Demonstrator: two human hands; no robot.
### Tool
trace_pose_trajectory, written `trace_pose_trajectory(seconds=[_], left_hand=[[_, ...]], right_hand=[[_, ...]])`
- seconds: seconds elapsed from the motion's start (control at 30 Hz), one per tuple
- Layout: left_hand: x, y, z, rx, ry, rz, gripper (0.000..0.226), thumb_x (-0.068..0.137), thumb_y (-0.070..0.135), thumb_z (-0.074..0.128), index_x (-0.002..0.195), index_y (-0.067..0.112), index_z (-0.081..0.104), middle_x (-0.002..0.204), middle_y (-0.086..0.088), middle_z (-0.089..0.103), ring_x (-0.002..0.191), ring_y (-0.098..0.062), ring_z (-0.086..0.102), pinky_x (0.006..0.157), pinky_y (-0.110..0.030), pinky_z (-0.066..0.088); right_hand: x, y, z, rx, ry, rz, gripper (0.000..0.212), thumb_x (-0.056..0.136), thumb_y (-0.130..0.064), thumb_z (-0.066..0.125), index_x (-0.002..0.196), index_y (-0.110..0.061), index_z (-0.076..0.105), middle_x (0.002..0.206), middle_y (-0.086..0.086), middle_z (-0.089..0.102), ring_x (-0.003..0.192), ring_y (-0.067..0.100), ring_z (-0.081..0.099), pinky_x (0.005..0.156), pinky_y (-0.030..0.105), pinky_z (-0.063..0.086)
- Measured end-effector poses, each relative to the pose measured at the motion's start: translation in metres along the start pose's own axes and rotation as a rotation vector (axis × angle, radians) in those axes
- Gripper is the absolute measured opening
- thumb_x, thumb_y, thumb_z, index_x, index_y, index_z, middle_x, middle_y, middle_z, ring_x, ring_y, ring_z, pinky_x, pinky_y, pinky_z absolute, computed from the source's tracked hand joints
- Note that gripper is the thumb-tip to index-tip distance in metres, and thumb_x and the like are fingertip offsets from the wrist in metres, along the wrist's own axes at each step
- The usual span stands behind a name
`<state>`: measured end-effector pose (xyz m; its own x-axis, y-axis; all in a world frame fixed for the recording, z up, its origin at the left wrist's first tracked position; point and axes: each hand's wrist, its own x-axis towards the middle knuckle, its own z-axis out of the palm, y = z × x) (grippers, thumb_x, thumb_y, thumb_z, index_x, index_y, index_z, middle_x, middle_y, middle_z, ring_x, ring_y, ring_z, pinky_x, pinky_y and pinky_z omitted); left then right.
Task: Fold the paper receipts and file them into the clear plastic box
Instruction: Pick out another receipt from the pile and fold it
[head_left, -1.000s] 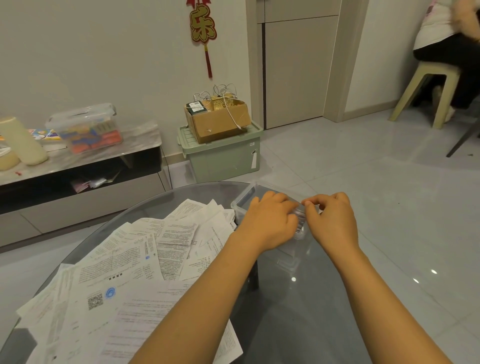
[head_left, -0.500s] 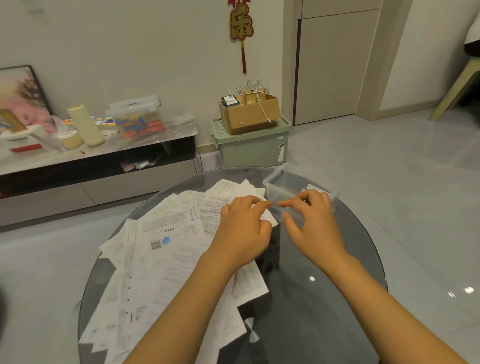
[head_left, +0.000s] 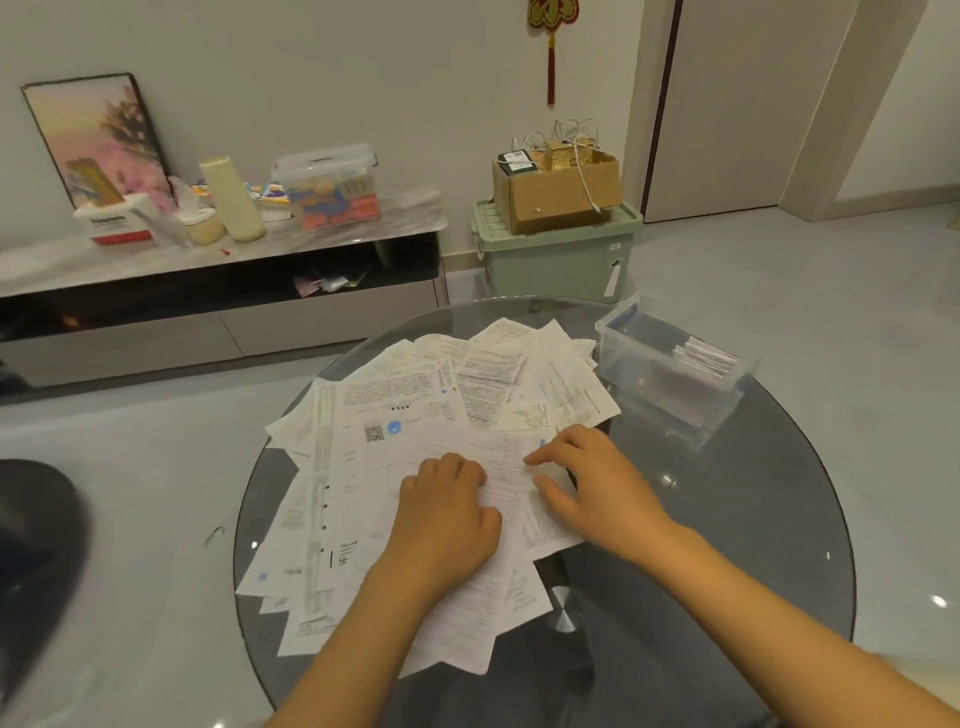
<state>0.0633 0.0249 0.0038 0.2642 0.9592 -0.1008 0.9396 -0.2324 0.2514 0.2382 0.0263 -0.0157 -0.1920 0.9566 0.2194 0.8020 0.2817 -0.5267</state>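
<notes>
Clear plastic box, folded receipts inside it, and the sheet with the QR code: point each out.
Clear plastic box (head_left: 655, 391): head view, near long wall.
Folded white receipts (head_left: 702, 358): head view, upper edges of the bundle inside the box.
White sheet with QR code (head_left: 387, 441): head view, beside the code.

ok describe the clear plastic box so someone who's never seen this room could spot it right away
Start at the round glass table and go to its far right edge, right of the pile of loose receipts. The clear plastic box stands there, open-topped. It is see-through, with a few folded receipts upright at one end.
</notes>
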Motion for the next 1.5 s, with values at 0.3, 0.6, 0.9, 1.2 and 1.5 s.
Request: trace_pose_trajectory(seconds=[0.3,0.6,0.9,1.2,1.5], left_hand=[[0.024,-0.010,0.007,0.074,-0.176,-0.010,0.059,0.097,0.036,0.028,0.151,0.031,0.005,0.157,-0.005,-0.013,0.143,-0.026,-0.012,0.115,-0.041,-0.003],[0.026,-0.016,0.006,0.006,-0.129,-0.080,0.061,0.098,0.042,0.033,0.150,0.031,0.003,0.157,-0.006,-0.013,0.144,-0.025,-0.009,0.115,-0.042,0.000],[-0.011,-0.029,-0.021,-0.153,-0.441,0.071,0.069,0.082,0.047,0.064,0.141,0.044,0.028,0.154,0.017,0.003,0.142,-0.008,0.009,0.114,-0.034,0.020],[-0.012,-0.031,-0.041,-0.264,-0.485,0.136,0.048,0.079,0.056,0.063,0.125,0.048,0.050,0.142,0.026,0.030,0.132,0.000,0.029,0.108,-0.024,0.023],[-0.008,-0.035,-0.044,-0.501,-0.330,0.065,0.015,0.087,0.041,0.060,0.098,0.033,0.067,0.096,0.014,0.068,0.086,-0.005,0.062,0.082,-0.029,0.050]], right_hand=[[0.015,0.002,0.010,-0.079,-0.118,-0.099,0.046,0.079,-0.057,0.043,0.105,-0.029,0.069,0.109,-0.013,0.059,0.106,0.009,0.045,0.092,0.023,0.036],[0.000,0.002,0.010,0.007,-0.428,-0.193,0.069,0.063,-0.063,0.073,0.125,-0.047,0.048,0.137,-0.021,0.027,0.128,0.000,0.011,0.106,0.020,0.000],[0.000,0.001,0.011,0.060,-0.376,-0.156,0.027,0.072,-0.047,0.075,0.097,-0.041,0.067,0.123,-0.026,0.037,0.124,0.000,0.022,0.103,0.013,0.006],[0.009,-0.002,-0.009,0.268,-0.376,-0.012,0.018,0.063,-0.048,0.080,0.075,-0.037,0.072,0.092,-0.014,0.070,0.090,-0.002,0.059,0.080,0.025,0.049],[0.007,0.001,-0.014,0.306,-0.363,0.066,0.054,0.065,-0.072,0.060,0.073,-0.019,0.067,0.073,0.009,0.066,0.065,0.020,0.058,0.063,0.035,0.046]])
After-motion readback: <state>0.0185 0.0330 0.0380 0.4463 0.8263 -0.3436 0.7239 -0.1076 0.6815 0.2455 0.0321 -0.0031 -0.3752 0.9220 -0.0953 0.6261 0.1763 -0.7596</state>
